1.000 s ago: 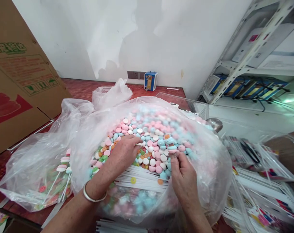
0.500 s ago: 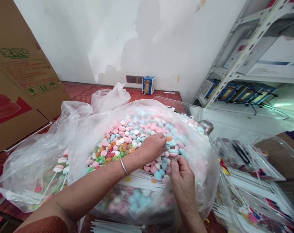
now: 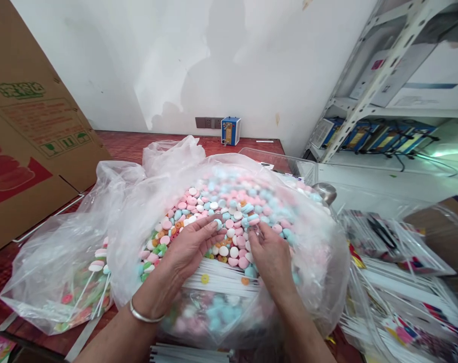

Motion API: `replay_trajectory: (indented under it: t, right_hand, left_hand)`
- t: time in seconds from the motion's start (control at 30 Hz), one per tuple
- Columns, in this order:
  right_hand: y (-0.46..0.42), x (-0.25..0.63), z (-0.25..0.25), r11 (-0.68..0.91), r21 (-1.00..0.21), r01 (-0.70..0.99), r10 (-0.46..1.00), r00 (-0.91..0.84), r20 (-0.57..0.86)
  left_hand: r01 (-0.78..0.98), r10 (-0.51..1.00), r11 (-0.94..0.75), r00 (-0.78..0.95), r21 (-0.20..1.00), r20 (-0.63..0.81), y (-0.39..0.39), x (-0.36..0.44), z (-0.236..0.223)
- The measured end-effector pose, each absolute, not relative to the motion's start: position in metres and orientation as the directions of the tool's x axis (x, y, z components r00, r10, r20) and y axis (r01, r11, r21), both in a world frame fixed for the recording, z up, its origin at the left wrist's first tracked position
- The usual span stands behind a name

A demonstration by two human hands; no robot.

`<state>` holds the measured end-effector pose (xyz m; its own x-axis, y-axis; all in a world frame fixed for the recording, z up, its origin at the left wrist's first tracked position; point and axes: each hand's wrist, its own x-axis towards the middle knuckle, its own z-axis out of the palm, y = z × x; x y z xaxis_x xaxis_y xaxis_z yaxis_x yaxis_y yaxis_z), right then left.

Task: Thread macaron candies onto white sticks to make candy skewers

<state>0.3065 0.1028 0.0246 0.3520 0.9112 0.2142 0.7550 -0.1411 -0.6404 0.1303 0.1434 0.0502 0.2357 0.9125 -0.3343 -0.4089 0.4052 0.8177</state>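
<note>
A big clear plastic bag (image 3: 323,282) lies open before me, full of pink, white and pale blue marshmallow candies (image 3: 238,239) with orange and green gummy rings (image 3: 162,249). Over the near left of the heap, my left hand (image 3: 189,247), with a silver bangle on its wrist, is closed, pinching a pale blue marshmallow (image 3: 217,225) between thumb and fingers. To the right, my right hand (image 3: 272,254) is closed around the low end of a candy skewer (image 3: 250,217); its stick is mostly hidden. White sticks (image 3: 217,277) lie across the front of the heap.
A bag with finished candy skewers (image 3: 96,264) sits left, beside a cardboard box (image 3: 28,116). A metal scoop (image 3: 325,191) rests behind the heap's right side. Packets of sticks (image 3: 387,292) and a metal shelf (image 3: 365,96) stand right. A blue device (image 3: 231,131) is by the wall.
My left hand has left the top of the skewer, moved left and down to the candies, and now pinches a marshmallow. My right hand has shifted slightly left and up, the skewer tilting.
</note>
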Motion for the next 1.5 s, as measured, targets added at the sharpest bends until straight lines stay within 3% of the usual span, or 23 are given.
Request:
replay_trajectory:
  t: [0.17,0.37,0.43,0.5,0.57,0.6,0.83,1.03,1.33,1.43,1.5]
  right_hand:
    - [0.128,0.291,0.02,-0.208,-0.545,0.812,0.898,0.38,0.223]
    - [0.127,0.297,0.016,-0.168,-0.628,0.76,0.897,0.382,0.223]
    - [0.12,0.299,0.018,-0.066,-0.787,0.613,0.918,0.345,0.193]
    - [0.111,0.295,0.02,0.037,-0.954,0.297,0.945,0.299,0.13]
    - [0.102,0.286,0.021,0.069,-0.998,0.003,0.963,0.26,0.067]
    - [0.098,0.281,0.021,0.068,-0.996,-0.054,0.965,0.259,0.052]
    - [0.091,0.266,0.017,0.1,-0.995,0.012,0.947,0.307,0.099]
    - [0.091,0.272,0.018,-0.003,-0.99,-0.141,0.976,0.216,-0.034]
    - [0.095,0.276,0.013,-0.079,-0.948,-0.308,0.986,0.119,-0.12]
    - [0.092,0.279,0.015,-0.064,-0.983,-0.174,0.982,0.165,-0.093]
    - [0.091,0.286,0.016,-0.034,-0.994,0.104,0.947,0.321,0.001]
  left_hand:
    - [-0.516,0.895,0.444,0.229,0.732,-0.382,0.135,0.128,0.042]
    - [-0.437,0.91,0.412,0.245,0.799,-0.335,0.133,0.128,0.038]
    - [-0.352,0.924,0.373,0.219,0.858,-0.312,0.133,0.129,0.035]
    - [-0.285,0.941,0.325,0.196,0.902,-0.277,0.133,0.132,0.034]
    - [-0.271,0.951,0.286,0.201,0.919,-0.237,0.132,0.135,0.034]
    - [-0.275,0.952,0.278,0.21,0.92,-0.224,0.132,0.137,0.034]
    - [-0.289,0.952,0.231,0.263,0.929,-0.156,0.125,0.147,0.04]
    - [-0.227,0.944,0.209,0.301,0.951,-0.135,0.124,0.144,0.043]
    - [-0.176,0.919,0.252,0.352,0.952,-0.179,0.13,0.139,0.035]
    - [-0.174,0.92,0.27,0.336,0.947,-0.2,0.133,0.136,0.035]
    - [-0.105,0.941,0.22,0.285,0.97,-0.183,0.136,0.133,0.035]
